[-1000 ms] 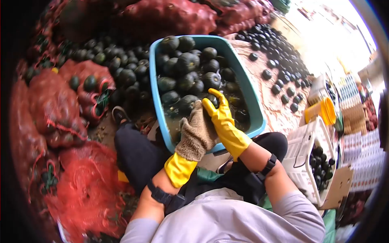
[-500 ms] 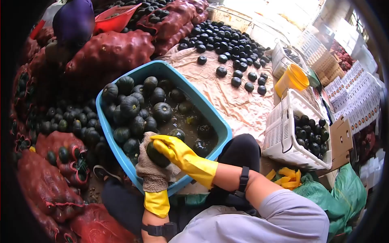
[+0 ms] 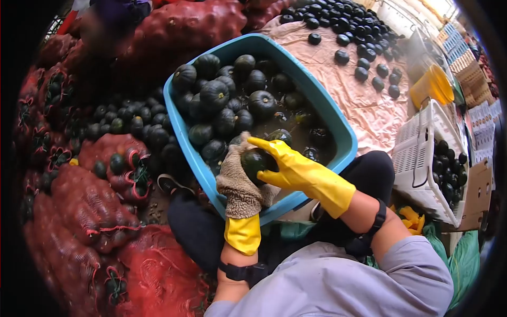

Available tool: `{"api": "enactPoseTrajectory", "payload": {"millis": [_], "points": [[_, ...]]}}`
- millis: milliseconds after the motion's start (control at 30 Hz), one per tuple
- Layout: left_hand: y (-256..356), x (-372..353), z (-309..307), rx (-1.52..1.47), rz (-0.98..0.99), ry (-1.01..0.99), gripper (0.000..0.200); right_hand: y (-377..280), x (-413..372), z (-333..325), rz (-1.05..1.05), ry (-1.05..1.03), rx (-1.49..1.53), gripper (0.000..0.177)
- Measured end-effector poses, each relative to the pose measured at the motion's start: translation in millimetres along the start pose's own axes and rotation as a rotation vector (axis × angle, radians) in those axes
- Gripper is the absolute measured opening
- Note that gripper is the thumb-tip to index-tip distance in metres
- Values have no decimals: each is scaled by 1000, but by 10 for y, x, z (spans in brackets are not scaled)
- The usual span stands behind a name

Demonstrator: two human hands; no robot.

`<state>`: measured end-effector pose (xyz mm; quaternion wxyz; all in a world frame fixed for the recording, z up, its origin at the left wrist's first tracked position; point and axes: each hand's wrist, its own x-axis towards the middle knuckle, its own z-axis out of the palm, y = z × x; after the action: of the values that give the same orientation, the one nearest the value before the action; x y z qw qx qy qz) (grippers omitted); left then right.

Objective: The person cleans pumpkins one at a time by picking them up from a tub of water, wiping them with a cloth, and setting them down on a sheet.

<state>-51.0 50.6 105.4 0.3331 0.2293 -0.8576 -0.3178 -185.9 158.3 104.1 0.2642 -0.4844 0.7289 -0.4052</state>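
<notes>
A dark green kabocha squash (image 3: 253,162) is held over the near rim of a blue tub (image 3: 186,132). My left hand (image 3: 236,177) wears a brown fleecy cloth over a yellow rubber glove and cups the squash from the left. On the squash's right, my right hand (image 3: 293,166), in a yellow rubber glove, grips it with the fingers over its top and the thumb low on its side. Many more squashes (image 3: 214,94) are piled in the tub's left half, and others lie in murky water at the right.
Red mesh sacks (image 3: 87,203) of squash lie on the left, with loose squashes (image 3: 148,124) beside them. Squashes are spread on a pinkish cloth (image 3: 322,68) behind the tub. To the right stand a white crate (image 3: 417,142) and a yellow bucket (image 3: 430,87). Another person (image 3: 108,26) is at upper left.
The view has shifted, so the scene sits farther right and the tub higher. My right hand's fingers have spread apart from lying flat together over the squash, and more of its surface shows.
</notes>
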Motion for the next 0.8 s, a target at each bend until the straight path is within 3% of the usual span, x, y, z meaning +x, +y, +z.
{"api": "enactPoseTrajectory", "payload": {"millis": [67,100,133,200,233,267,333,367,400,433,467,500,533,600,667,733,800], "points": [[-130,61,-122,-11,172,-86,69,47,-65,-1,-79,-69,119,78],[-207,34,-123,25,220,-95,63,-41,-50,-78,150,-183,379,77],[-297,-17,-72,23,224,-70,63,29,-8,104,202,-217,955,74],[-458,-229,252,-98,-34,65,63,-79,-44,533,508,181,1228,72],[-455,-282,390,-188,-178,121,63,224,33,708,457,268,869,74],[-440,-263,457,-284,-300,131,57,358,71,807,374,316,877,78],[-444,-119,431,-671,-536,41,45,253,107,437,264,69,473,85],[-418,-76,293,-690,-522,-10,40,210,39,383,-67,267,-30,92],[-292,-35,61,-33,-294,-91,34,154,-14,337,-49,104,37,97],[-30,63,-187,-181,-75,-11,38,109,-38,315,-49,100,136,95],[-161,55,-267,-220,-132,-159,63,50,-60,295,-44,95,236,93],[-456,-111,-75,-61,5,-80,73,-93,-53,259,177,-16,733,84],[-475,-187,28,-137,-113,-97,82,33,-20,349,231,-9,797,77],[-509,-332,232,-286,-354,-104,102,48,39,467,262,132,611,75],[-71,-143,176,-385,-398,-116,110,540,126,944,7,597,22,68],[32,-250,168,-164,-332,-126,90,382,85,803,-42,511,368,67],[4,-228,161,-273,-320,-132,71,309,-25,721,35,266,302,79]]}}
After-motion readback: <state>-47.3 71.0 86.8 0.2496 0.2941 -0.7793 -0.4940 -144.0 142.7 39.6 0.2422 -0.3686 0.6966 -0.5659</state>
